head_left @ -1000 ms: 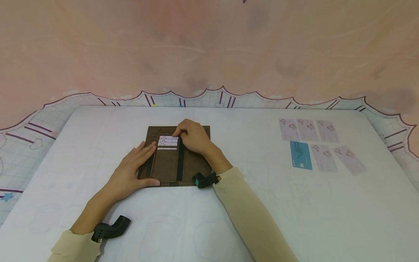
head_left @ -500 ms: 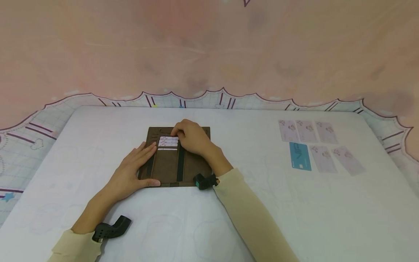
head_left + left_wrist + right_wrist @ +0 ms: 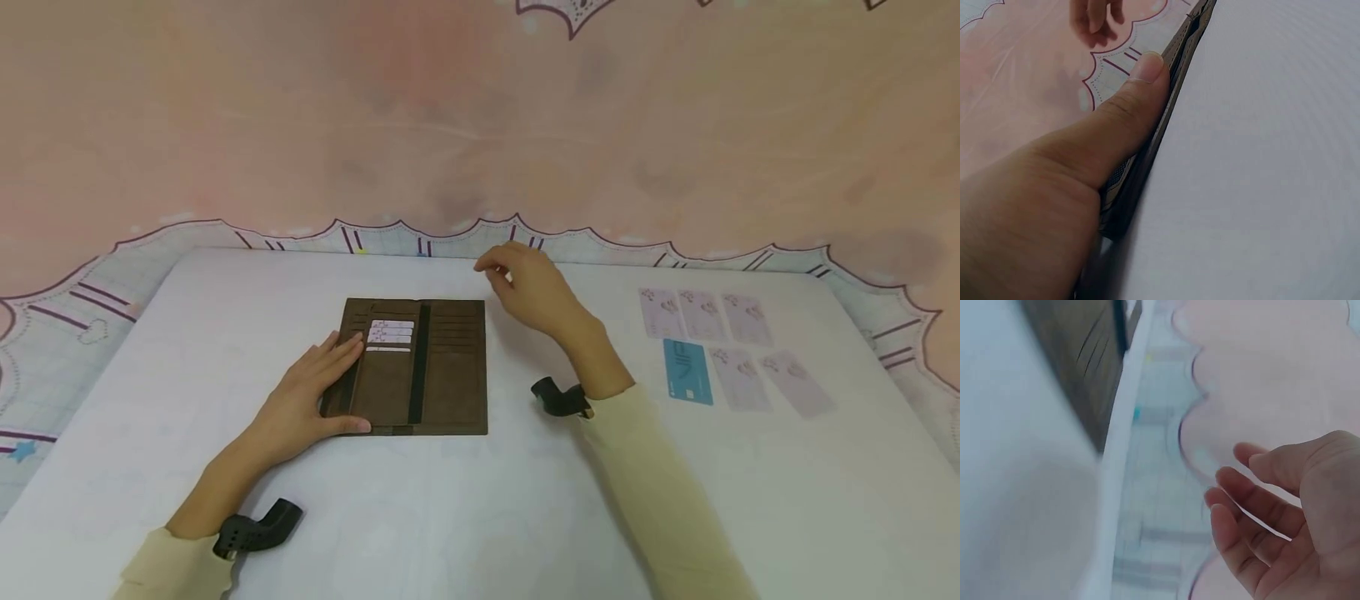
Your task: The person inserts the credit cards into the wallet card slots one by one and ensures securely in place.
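Left hand [image 3: 303, 400]: lies flat on the wallet's left side. Fingers straight & close together, tips just beside the cards in the slots. Thumb along the wallet's near edge; the left wrist view shows the thumb [image 3: 1124, 112] pressed on the thin edge.
Right hand [image 3: 528, 287]: up in the air, to the right of the wallet & past its far corner, not touching it. Fingers [image 3: 1254, 506] loosely bent, a bit apart, holding nothing.
Wallet [image 3: 442, 375]: long, brown, looks like soft matte leather. Lies open & flat on the table, a rectangle. Dark strip down the middle. Rows of thin slots on both halves, w/ plain flat pockets below them.
Cards in wallet [image 3: 390, 331]: 3 pale cards w/ small pink marks, stacked like steps in the left slots, only top edges show. A thin white edge sits under them.
Loose cards [image 3: 705, 307]: pale lilac, flat, rounded corners, in 2 rows on the table well to the right of the right hand.
Blue card [image 3: 687, 372]: smooth, teal-blue, white letters, in the near row just beside the lilac ones.
Table [image 3: 225, 308]: white, smooth cover w/ faint shapes.
Cloth behind: peach-pink w/ a wavy scalloped edge, checked pale trim under it.
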Available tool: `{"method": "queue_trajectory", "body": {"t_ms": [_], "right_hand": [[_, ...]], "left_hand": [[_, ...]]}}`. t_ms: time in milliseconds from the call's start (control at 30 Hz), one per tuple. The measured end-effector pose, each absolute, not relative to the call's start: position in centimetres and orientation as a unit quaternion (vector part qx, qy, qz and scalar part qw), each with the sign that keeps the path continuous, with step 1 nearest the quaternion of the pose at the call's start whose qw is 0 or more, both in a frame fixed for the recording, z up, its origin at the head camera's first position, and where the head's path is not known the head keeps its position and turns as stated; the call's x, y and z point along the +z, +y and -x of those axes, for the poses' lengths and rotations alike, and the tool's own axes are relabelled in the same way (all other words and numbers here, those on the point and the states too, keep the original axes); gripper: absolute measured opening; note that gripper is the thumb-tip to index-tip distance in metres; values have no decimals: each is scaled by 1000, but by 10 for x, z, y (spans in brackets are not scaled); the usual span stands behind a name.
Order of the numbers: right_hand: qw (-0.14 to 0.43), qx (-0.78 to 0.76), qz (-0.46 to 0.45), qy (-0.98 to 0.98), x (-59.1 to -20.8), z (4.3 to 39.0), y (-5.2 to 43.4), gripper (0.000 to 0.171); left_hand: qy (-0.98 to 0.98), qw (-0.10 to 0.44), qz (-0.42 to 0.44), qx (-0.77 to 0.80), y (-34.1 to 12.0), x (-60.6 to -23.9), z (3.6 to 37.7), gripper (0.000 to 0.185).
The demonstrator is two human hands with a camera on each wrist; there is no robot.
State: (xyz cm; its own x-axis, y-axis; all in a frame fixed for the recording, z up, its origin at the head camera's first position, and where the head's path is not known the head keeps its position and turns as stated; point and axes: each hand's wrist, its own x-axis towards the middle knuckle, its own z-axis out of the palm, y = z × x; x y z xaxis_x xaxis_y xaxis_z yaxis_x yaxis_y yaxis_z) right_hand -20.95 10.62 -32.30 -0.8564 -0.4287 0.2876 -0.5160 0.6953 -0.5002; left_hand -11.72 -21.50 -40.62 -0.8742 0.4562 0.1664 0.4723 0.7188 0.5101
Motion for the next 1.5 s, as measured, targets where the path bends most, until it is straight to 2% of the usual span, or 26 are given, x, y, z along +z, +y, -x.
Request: {"method": "queue_trajectory", "body": {"t_ms": [333, 633, 800, 1033, 1267, 1500], "right_hand": [[116, 324, -198, -918, -327, 206, 191, 19], [72, 300, -157, -938, -339, 201, 253, 27], [39, 317, -103, -942, -344, 195, 281, 33], [-39, 365, -32, -930, -356, 193, 313, 58], [-74, 337, 12, -939, -359, 186, 334, 91], [-92, 306, 20, -947, -366, 185, 338, 99]], "left_hand": [[-928, 7, 248, -277, -216, -405, 119, 102], [-926, 5, 248, -285, -217, -406, 119, 102], [-926, 0, 249, -285, -215, -404, 118, 101], [-926, 1, 248, -283, -214, -401, 116, 101], [-926, 5, 251, -283, -214, -401, 116, 101], [-925, 0, 247, -288, -214, -401, 115, 101]]}}
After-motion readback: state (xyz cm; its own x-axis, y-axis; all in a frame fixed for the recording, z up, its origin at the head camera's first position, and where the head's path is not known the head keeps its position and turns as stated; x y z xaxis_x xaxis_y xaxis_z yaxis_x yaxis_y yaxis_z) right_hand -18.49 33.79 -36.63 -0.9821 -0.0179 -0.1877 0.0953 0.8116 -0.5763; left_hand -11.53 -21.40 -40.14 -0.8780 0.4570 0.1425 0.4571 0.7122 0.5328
